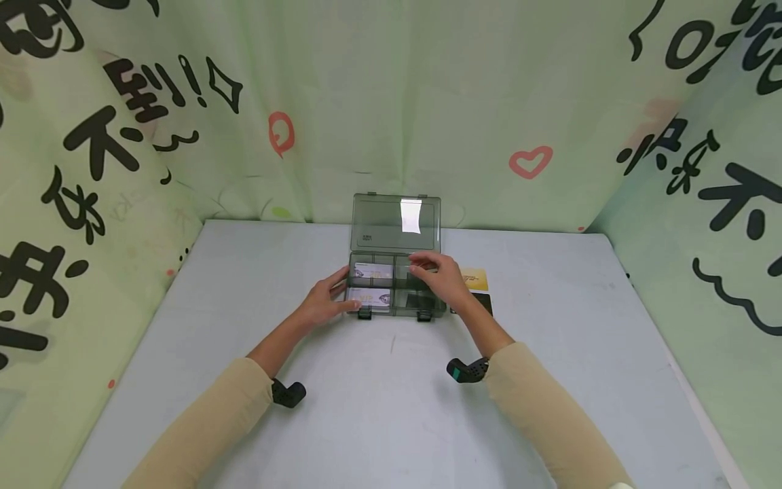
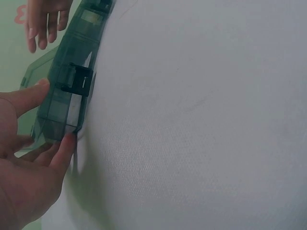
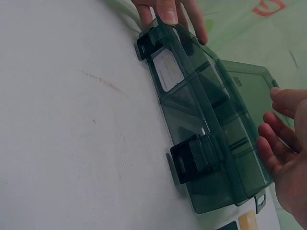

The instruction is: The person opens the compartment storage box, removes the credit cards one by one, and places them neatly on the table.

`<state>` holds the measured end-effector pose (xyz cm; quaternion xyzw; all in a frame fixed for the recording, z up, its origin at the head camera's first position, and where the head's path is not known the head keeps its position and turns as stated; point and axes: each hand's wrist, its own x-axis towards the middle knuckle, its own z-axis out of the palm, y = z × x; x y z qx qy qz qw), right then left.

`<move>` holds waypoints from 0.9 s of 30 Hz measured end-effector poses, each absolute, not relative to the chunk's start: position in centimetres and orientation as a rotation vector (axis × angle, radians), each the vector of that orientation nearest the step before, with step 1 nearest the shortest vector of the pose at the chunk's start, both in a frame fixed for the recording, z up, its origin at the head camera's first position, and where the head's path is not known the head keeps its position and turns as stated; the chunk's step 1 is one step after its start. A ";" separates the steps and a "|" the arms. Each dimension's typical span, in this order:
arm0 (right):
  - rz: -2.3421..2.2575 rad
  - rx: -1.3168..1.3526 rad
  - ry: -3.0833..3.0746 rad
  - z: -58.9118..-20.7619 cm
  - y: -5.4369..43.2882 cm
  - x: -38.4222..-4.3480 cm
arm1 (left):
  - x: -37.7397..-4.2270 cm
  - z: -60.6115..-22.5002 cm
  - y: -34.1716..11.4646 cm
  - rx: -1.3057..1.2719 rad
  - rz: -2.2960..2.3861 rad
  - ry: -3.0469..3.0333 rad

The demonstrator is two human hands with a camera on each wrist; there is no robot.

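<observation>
A smoky-green clear compartment box (image 1: 403,307) lies on the table with its lid (image 1: 396,223) standing open at the back. White cards (image 1: 373,272) lie in its two left compartments. My left hand (image 1: 343,291) holds the box's left end, thumb at the front corner by a black latch (image 2: 79,79) and fingers along the side wall. My right hand (image 1: 423,266) hovers over the right compartments with fingers loosely bent and nothing in them. In the right wrist view the right hand's fingers (image 3: 278,143) are just off the box's far rim.
A yellow card (image 1: 476,278) and a black card (image 1: 484,303) lie on the grey table (image 1: 391,407) just right of the box. Green printed curtains (image 1: 91,204) close in the back and both sides. A second latch (image 3: 192,158) sits at the box front.
</observation>
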<state>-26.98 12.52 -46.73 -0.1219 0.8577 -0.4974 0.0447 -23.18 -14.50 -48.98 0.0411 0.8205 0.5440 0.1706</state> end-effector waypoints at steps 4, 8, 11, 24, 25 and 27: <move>-1.502 -0.360 2.629 -46.9 12.3 -27.0 | -23.2 -49.0 -14.5 0.119 1.543 2.334; -1.481 -0.351 2.635 -47.0 12.1 -27.1 | -23.2 -49.0 -14.4 0.106 1.550 2.327; -1.468 -0.355 2.638 -47.0 11.9 -27.2 | -23.2 -49.0 -14.4 0.101 1.555 2.324; -1.426 -0.368 2.661 -47.3 10.8 -27.7 | -23.2 -49.0 -14.4 0.109 1.570 2.315; -1.420 -0.369 2.662 -47.4 10.7 -27.7 | -23.1 -49.0 -14.4 0.115 1.569 2.316; -1.397 -0.379 2.670 -47.4 10.5 -27.7 | -23.1 -49.0 -14.4 0.127 1.568 2.317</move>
